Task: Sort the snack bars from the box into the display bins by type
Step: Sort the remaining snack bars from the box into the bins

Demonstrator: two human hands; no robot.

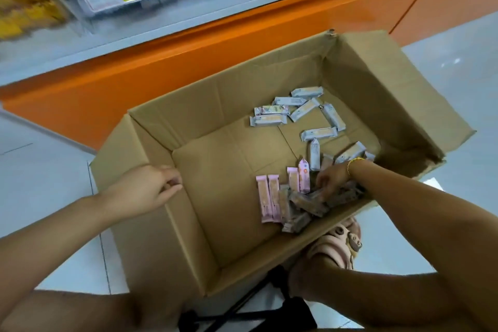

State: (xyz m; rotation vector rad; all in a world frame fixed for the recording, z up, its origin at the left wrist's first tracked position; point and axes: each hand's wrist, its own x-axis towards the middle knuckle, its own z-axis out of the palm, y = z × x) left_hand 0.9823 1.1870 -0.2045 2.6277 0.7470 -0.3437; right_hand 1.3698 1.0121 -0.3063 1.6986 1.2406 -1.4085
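Brown bars (301, 205) sat by the box (242, 83)'s near edge, at its right end, with your right hand (332, 179) curled round some | pink bars (269, 197) lay just beside them | blue bars (304, 110) lay toward the far right corner | your left hand (145, 191) gripped the left edge.

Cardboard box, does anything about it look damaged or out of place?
Yes. The cardboard box has a frayed far corner and a ragged tear along its right flap. Inside, the snack bars lie loose, pointing every way, not stacked.
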